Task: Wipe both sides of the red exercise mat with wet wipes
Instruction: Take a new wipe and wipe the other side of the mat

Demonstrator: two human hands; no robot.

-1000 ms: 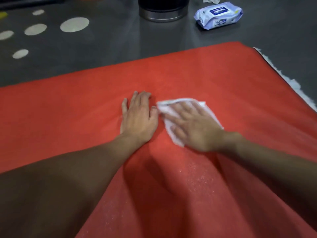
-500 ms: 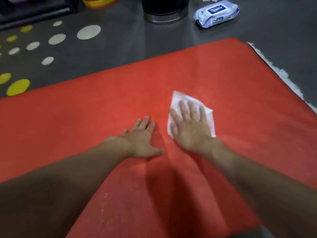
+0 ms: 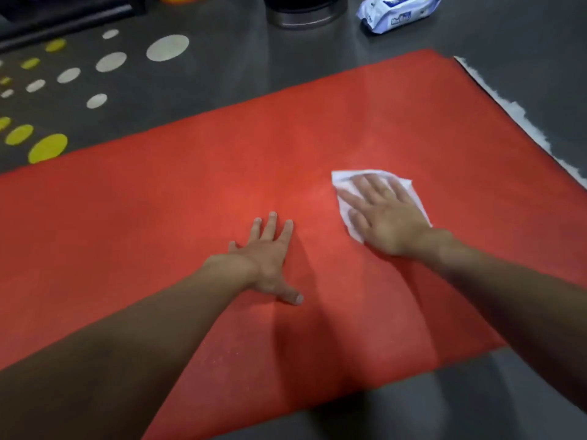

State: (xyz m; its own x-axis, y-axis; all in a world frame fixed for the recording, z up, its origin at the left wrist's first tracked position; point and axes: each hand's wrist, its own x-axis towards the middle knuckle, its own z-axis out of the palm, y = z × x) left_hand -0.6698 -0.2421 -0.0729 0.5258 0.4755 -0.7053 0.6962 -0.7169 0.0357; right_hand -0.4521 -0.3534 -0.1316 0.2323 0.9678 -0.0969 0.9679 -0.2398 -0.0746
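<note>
1. Since half a second ago the right hand has slid the white wet wipe off to the right, so it now sits well apart from the left hand, where before the two lay almost side by side; the left hand has stayed about where it was
2. At the far left, round yellow floor spots and round white floor spots mark the dark grey floor
3. The flat red exercise mat lies spread on that floor across the middle of the view, its near edge showing at the bottom
4. The left hand rests palm down on the mat near its centre, fingers straight and thumb splayed, holding nothing
5. A black round container with a metal base stands on the floor beyond the mat
6. The right hand presses flat on the wipe with straight, spread fingers, pinning it to the mat
7. A blue and white soft packet of wipes lies on the floor right of the container
8. A ragged white strip runs along the mat's right edge
</note>
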